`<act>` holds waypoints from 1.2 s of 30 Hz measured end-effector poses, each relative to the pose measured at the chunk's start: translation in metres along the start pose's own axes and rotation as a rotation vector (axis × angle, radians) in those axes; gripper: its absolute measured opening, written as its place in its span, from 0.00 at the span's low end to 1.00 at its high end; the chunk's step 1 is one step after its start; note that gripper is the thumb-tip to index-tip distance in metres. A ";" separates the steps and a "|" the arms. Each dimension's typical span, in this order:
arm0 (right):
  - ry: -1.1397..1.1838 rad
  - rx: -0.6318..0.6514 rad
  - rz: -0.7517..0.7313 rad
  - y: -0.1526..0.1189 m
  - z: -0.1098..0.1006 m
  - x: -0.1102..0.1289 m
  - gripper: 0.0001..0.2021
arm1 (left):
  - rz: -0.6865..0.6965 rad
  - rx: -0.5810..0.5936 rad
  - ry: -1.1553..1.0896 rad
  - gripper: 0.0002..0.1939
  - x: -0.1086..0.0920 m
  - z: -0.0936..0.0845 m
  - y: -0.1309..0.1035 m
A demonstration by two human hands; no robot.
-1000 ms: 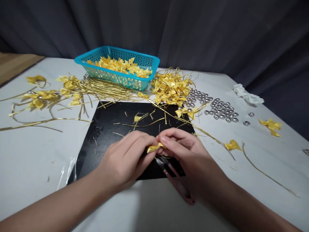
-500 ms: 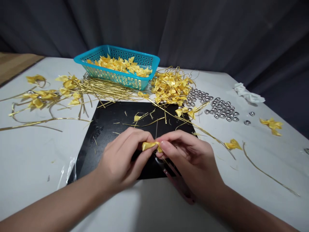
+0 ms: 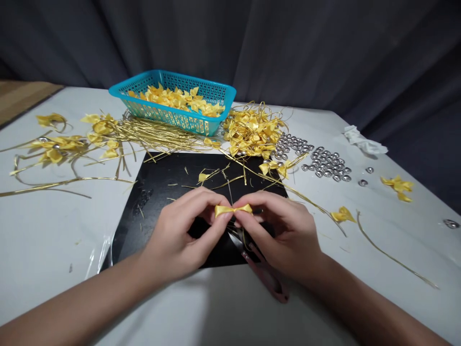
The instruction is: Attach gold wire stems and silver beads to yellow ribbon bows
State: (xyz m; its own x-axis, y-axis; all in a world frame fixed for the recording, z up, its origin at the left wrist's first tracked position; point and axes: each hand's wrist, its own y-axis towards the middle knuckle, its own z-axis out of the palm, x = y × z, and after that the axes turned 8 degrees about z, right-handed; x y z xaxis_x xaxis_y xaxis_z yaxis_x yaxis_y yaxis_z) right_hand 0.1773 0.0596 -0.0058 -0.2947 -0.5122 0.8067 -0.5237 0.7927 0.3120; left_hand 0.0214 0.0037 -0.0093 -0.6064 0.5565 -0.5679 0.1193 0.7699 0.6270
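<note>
A small yellow satin ribbon bow [image 3: 224, 210] is pinched between both my hands, above a black mat. My left hand [image 3: 189, 226] grips its left side between thumb and fingertips. On the other side, the thumb and fingers of my right hand [image 3: 284, 228] close on the bow near its middle. A thin gold cord [image 3: 230, 192] stands up behind the bow; whether it is tied to it I cannot tell. Scissors [image 3: 264, 274] with dark pinkish handles lie beneath my right hand, blades partly showing on the black mat [image 3: 133, 230].
A blue basket [image 3: 173, 117] of yellow bows stands at the back. Beside it lie a bundle of gold cords [image 3: 158, 134] and a heap of corded bows [image 3: 252, 129]. Silver beads [image 3: 329, 163] are spread to the right, near a crumpled white cloth [image 3: 365, 141].
My right fingers have shifted on the bow, and its right loop now shows as the bow lies more level. The view has moved slightly, and more of the scissors' blades shows.
</note>
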 end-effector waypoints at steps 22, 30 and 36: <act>0.310 0.280 0.333 0.007 -0.008 0.008 0.04 | 0.258 0.060 0.162 0.07 0.006 0.007 -0.012; 0.178 0.176 0.217 0.009 -0.006 0.006 0.06 | 0.246 0.074 0.200 0.06 0.006 0.006 -0.012; 0.229 0.115 0.299 0.004 0.001 0.005 0.06 | 0.330 0.166 0.290 0.05 0.009 0.006 -0.012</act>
State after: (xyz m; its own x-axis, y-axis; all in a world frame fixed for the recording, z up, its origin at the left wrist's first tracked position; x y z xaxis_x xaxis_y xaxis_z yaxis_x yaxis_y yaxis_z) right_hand 0.1726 0.0594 -0.0008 -0.2683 -0.1670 0.9487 -0.5317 0.8469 -0.0012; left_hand 0.0191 0.0012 -0.0249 -0.7066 0.6880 -0.1652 0.4526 0.6190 0.6419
